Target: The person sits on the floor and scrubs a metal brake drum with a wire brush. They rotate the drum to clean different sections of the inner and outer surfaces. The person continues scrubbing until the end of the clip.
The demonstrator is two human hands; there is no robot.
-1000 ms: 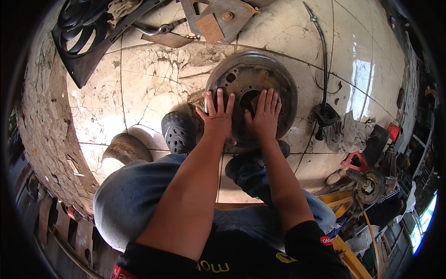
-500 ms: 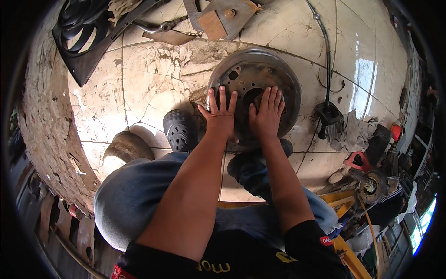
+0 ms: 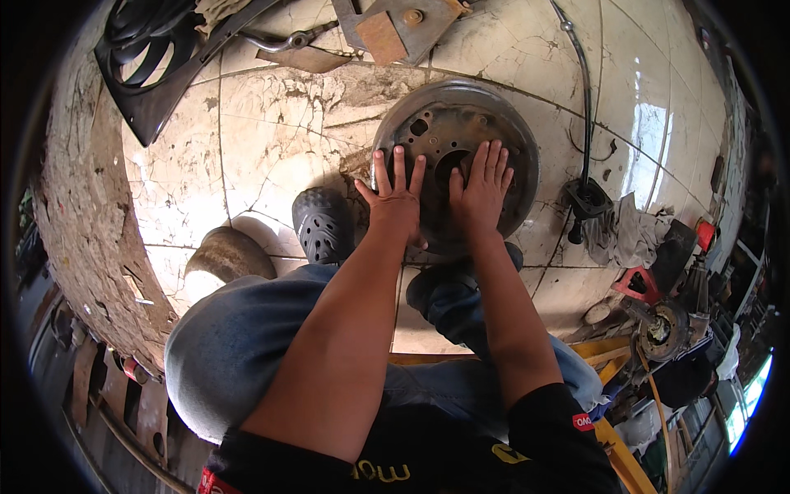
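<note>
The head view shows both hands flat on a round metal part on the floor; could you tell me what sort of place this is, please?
Probably a vehicle repair workshop: a rusty brake drum lies on the cracked tile floor, with a black fan shroud and scrap metal plates nearby.

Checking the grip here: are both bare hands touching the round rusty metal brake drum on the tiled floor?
Touching. The head view shows the left hand and right hand pressed flat on the brake drum.

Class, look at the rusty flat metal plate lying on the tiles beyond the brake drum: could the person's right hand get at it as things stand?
Probably yes. The right hand lies flat and open on the brake drum, holding nothing, and the rusty plate lies uncovered just past the drum's far rim. Only the drum lies between; a forward lean may be needed.
</note>
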